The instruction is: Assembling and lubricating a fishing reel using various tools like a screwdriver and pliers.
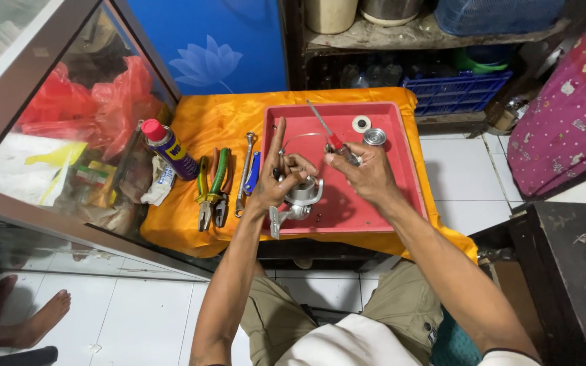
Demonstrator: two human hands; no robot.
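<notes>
Reel (301,196), silver spinning type, over near edge of red tray (401,176), clasped in left hand (276,179); index finger straight up, other fingers curled round body. Foot hangs down toward person. Right hand (367,173) closed on red-handled screwdriver (330,135); long axis runs up-left, away from person. Screwdriver hand just right of reel, near touching. Pliers (213,190), wrench (244,173), spray can (167,148) left on orange cloth (225,118).

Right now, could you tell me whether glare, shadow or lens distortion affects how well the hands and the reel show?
Head view: even indoor light, both hands sharp; left hand on the silver fishing reel, right hand holding a red-handled screwdriver; soft shadow on the red tray; reflections wash the glass cabinet; wide-angle bending at edges.
</notes>
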